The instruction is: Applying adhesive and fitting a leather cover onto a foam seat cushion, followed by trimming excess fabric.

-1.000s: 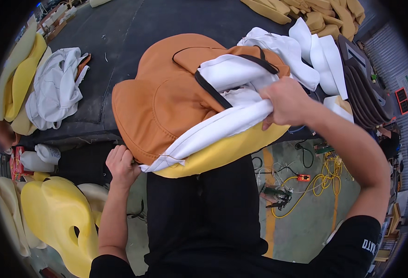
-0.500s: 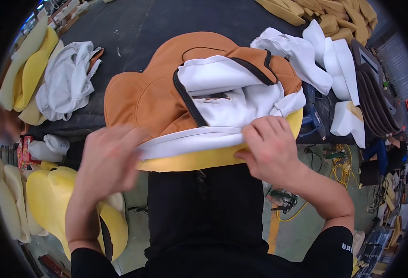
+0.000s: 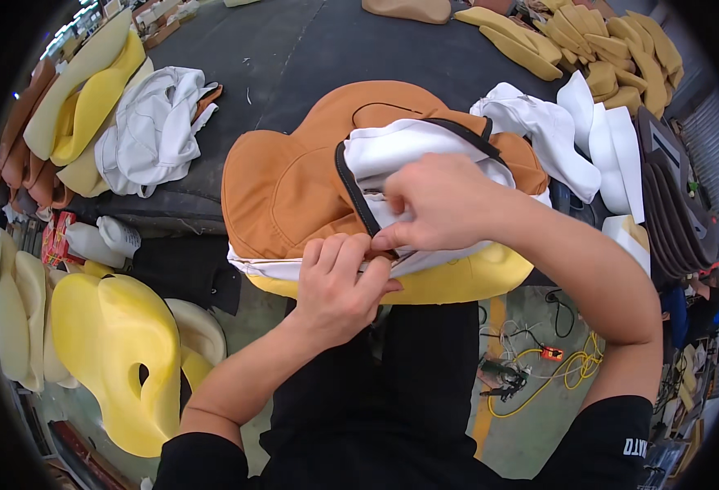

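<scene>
A brown cover [image 3: 286,175] with white lining [image 3: 384,147] lies over a yellow foam cushion [image 3: 482,273] at the table's near edge. Black zipper tape [image 3: 348,184] borders the opening in the cover. My left hand [image 3: 335,282] is closed on the cover's near edge, just below the zipper's lower end. Beside it my right hand [image 3: 445,204] pinches the zipper tape between thumb and fingers, its forearm crossing the cover's right part. The exact spot under the fingertips is partly hidden. Yellow foam shows beneath the white hem along the front.
Crumpled white covers [image 3: 151,135] and foam pieces [image 3: 98,98] lie at the table's left. White foam pieces [image 3: 612,147], dark stacked panels [image 3: 670,188] and tan foam [image 3: 612,49] are on the right. A large yellow foam shell [image 3: 118,351] stands lower left; yellow cable [image 3: 531,396] crosses the floor.
My right hand has left the cover's right edge and come to the zipper's lower end. My left hand has moved right to meet it. The cover appears farther right in view.
</scene>
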A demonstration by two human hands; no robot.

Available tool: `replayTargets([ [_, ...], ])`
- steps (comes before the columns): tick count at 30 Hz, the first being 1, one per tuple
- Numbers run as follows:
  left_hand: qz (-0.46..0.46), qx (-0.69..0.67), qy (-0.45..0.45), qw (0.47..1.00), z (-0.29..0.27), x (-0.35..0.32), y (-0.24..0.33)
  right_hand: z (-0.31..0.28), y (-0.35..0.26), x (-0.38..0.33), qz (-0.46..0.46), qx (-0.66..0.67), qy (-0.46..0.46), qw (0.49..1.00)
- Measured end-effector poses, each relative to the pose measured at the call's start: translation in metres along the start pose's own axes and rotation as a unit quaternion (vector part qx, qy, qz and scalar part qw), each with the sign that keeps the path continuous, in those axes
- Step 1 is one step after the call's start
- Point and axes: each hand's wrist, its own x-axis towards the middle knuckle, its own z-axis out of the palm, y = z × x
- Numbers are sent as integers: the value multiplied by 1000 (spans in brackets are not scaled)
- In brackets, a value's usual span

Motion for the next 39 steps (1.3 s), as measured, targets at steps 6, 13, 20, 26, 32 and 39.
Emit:
replayTargets([
  [6, -22, 55, 34, 998, 4, -10, 4, -4, -9, 35, -81, -107, -35, 990],
  [13, 1, 55, 18, 998, 11, -7, 9, -31, 50, 66, 80, -38, 218, 972],
  [20, -12, 41, -22, 999, -12, -15, -5, -23, 129, -121, 97, 5, 122, 988],
  [26, -45, 14, -87, 995, -41, -20, -25, 47, 144, -175, 96, 97, 213, 967],
  [32, -155, 37, -83, 984, -96, -58, -71, 128, 119, -149, 3, 167, 321, 932],
  [39, -84, 32, -210, 974, -140, -12, -87, 125, 76, -86, -141, 178, 462, 858],
])
